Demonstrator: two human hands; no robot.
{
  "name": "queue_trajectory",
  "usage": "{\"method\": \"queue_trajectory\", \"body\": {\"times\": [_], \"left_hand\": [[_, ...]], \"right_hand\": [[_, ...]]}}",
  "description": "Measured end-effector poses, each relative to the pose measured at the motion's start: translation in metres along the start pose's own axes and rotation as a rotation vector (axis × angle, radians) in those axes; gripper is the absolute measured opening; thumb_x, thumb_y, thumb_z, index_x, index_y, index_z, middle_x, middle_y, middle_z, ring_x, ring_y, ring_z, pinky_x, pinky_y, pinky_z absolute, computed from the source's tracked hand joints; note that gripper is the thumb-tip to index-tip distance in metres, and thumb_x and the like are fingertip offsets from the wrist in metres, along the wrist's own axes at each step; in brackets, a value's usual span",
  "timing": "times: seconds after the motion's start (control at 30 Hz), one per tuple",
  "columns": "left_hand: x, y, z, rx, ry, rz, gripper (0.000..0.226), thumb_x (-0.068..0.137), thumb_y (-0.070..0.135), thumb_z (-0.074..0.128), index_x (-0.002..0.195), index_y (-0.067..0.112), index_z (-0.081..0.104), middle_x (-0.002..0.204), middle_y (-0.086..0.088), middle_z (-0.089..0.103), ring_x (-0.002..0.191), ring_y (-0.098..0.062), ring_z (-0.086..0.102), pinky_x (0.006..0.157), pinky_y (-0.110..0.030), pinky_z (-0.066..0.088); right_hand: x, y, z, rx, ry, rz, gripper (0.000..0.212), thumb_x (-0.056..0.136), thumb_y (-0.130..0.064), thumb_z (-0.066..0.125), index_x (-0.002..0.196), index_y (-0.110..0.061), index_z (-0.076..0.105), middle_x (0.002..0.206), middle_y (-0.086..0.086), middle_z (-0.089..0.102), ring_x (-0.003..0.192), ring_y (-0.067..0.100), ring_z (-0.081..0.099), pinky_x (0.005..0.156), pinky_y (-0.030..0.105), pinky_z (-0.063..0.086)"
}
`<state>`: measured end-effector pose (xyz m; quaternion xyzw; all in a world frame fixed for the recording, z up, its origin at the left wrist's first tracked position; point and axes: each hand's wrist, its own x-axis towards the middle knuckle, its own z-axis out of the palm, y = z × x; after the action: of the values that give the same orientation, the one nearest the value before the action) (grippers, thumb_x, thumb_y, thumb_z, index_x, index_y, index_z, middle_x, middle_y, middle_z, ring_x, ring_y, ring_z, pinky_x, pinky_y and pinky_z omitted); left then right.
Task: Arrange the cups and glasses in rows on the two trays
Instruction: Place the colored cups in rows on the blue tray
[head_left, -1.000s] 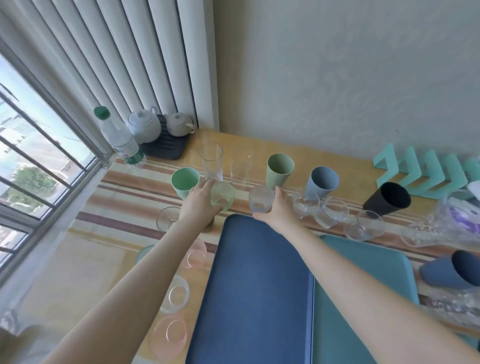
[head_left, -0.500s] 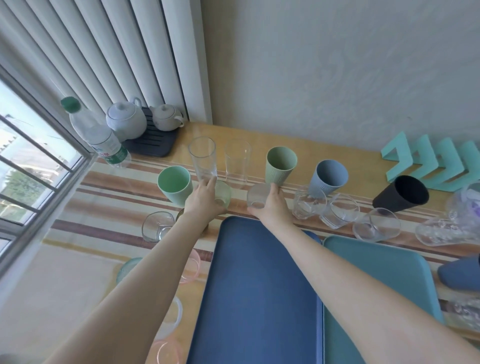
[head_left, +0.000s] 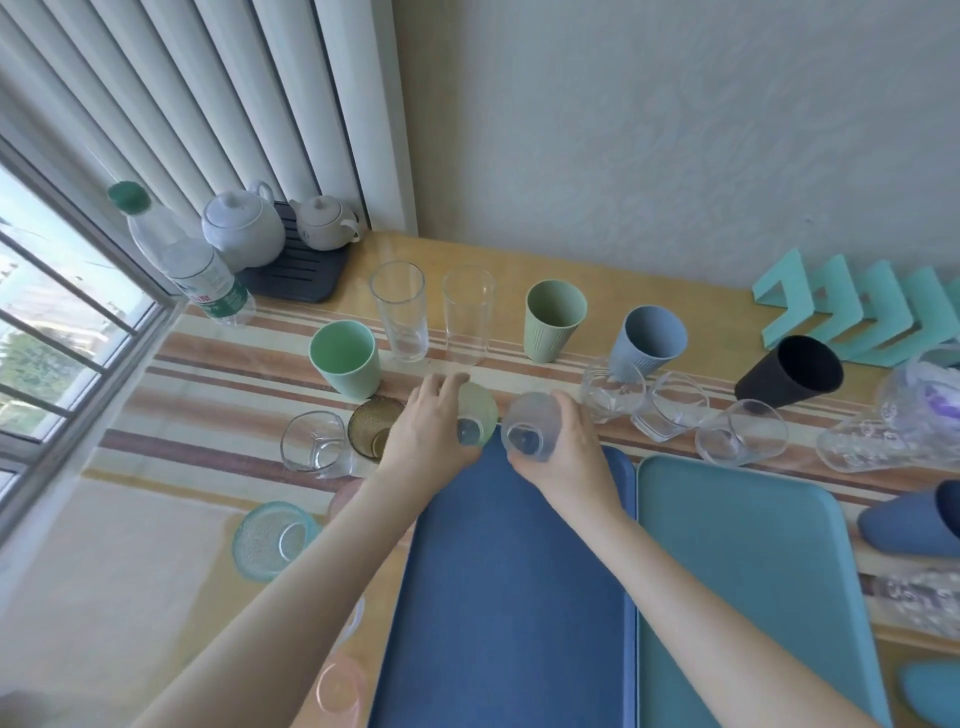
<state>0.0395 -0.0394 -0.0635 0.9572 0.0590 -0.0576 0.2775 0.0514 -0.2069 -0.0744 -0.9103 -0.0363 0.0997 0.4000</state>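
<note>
My left hand (head_left: 426, 436) grips a pale green glass (head_left: 478, 418) and my right hand (head_left: 571, 452) grips a clear frosted glass (head_left: 532, 431). Both glasses hang over the far edge of the dark blue tray (head_left: 498, 597), side by side. A teal tray (head_left: 743, 561) lies right of it, touching it. Behind stand a mint cup (head_left: 344, 357), two tall clear glasses (head_left: 400, 317), an olive ribbed cup (head_left: 553, 319) and a grey-blue cup (head_left: 649, 340). A black cup (head_left: 789, 371) leans at the right.
Small clear tumblers (head_left: 670, 413) lie between the cups and the trays. More glasses sit left of the blue tray: a clear one (head_left: 314, 444), an amber one (head_left: 371, 426), a teal bowl-like one (head_left: 272, 538), a pink one (head_left: 337, 691). Teapots (head_left: 241, 228) and a water bottle (head_left: 192, 260) stand at the back left.
Both hands have lifted their glasses off the table and drawn them toward me, over the far edge of the blue tray. The camera has shifted slightly.
</note>
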Motion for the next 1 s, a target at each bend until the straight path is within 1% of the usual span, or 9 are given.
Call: {"method": "queue_trajectory", "body": {"times": [0.1,0.2,0.37,0.53,0.67,0.8,0.87,0.9,1.0], "left_hand": [[-0.016,-0.002,0.017,0.000,-0.039,-0.037,0.077,0.071,0.022,0.071,0.137,0.015,0.033,0.127,-0.007,0.042,0.120,-0.027,0.042,0.090,-0.032,0.040],[-0.024,-0.006,0.029,0.004,-0.055,-0.043,0.078,0.070,0.019,0.071,0.138,0.015,0.033,0.127,-0.007,0.043,0.120,-0.028,0.042,0.092,-0.032,0.040],[-0.026,-0.013,0.035,0.006,-0.031,-0.053,0.079,0.070,0.020,0.071,0.139,0.016,0.032,0.127,-0.005,0.043,0.121,-0.025,0.041,0.091,-0.031,0.041],[-0.023,-0.018,0.039,0.000,0.000,-0.057,0.079,0.069,0.022,0.070,0.139,0.017,0.033,0.126,-0.005,0.044,0.118,-0.026,0.042,0.087,-0.036,0.046],[-0.022,-0.020,0.041,0.014,-0.012,-0.039,0.084,0.069,0.024,0.072,0.141,0.015,0.030,0.129,-0.007,0.043,0.121,-0.028,0.041,0.092,-0.036,0.044],[-0.027,-0.017,0.033,0.010,0.008,0.019,0.099,0.064,0.037,0.079,0.145,0.015,0.026,0.140,-0.005,0.038,0.129,-0.025,0.033,0.103,-0.035,0.033],[-0.032,-0.014,0.020,-0.027,0.111,0.030,0.089,0.068,0.041,0.076,0.142,0.016,0.033,0.138,-0.002,0.042,0.127,-0.022,0.035,0.103,-0.034,0.032],[-0.034,-0.014,0.011,-0.051,0.165,0.029,0.080,0.071,0.038,0.075,0.139,0.016,0.038,0.135,-0.002,0.046,0.125,-0.022,0.039,0.102,-0.035,0.034],[-0.038,-0.033,-0.023,-0.075,0.265,-0.032,0.052,0.079,0.019,0.070,0.128,0.012,0.054,0.126,-0.006,0.055,0.116,-0.028,0.050,0.096,-0.039,0.040]], "right_hand": [[-0.019,0.020,0.004,0.060,-0.022,0.081,0.077,0.071,-0.021,0.076,0.134,-0.018,0.033,0.132,-0.002,0.041,0.122,0.016,0.040,0.089,0.022,0.032],[-0.029,0.031,0.007,0.049,-0.041,0.124,0.078,0.071,-0.022,0.076,0.135,-0.020,0.032,0.130,-0.003,0.041,0.120,0.015,0.040,0.087,0.022,0.032],[-0.031,0.035,0.009,0.035,-0.020,0.102,0.081,0.071,-0.022,0.076,0.137,-0.019,0.030,0.131,-0.002,0.040,0.122,0.016,0.039,0.089,0.022,0.033],[-0.029,0.033,0.010,0.003,-0.050,0.085,0.082,0.073,-0.025,0.075,0.139,-0.020,0.027,0.137,-0.002,0.036,0.126,0.015,0.035,0.091,0.020,0.030],[-0.027,0.034,0.010,-0.015,-0.081,0.079,0.088,0.074,-0.029,0.076,0.142,-0.019,0.021,0.141,0.000,0.033,0.130,0.017,0.032,0.095,0.022,0.031],[-0.027,0.028,0.005,-0.127,-0.074,0.053,0.104,0.068,-0.039,0.079,0.145,-0.013,0.014,0.149,0.005,0.024,0.137,0.021,0.021,0.110,0.032,0.023],[-0.026,0.019,0.002,-0.163,-0.034,-0.012,0.102,0.068,-0.041,0.078,0.145,-0.013,0.017,0.150,0.004,0.024,0.137,0.021,0.019,0.112,0.034,0.019],[-0.025,0.012,0.001,-0.172,-0.019,-0.063,0.099,0.069,-0.040,0.077,0.145,-0.013,0.019,0.148,0.004,0.026,0.136,0.021,0.020,0.112,0.033,0.018],[-0.019,-0.014,0.003,-0.178,-0.031,-0.221,0.087,0.074,-0.036,0.073,0.143,-0.016,0.024,0.145,0.000,0.032,0.133,0.018,0.024,0.109,0.029,0.015]]}}
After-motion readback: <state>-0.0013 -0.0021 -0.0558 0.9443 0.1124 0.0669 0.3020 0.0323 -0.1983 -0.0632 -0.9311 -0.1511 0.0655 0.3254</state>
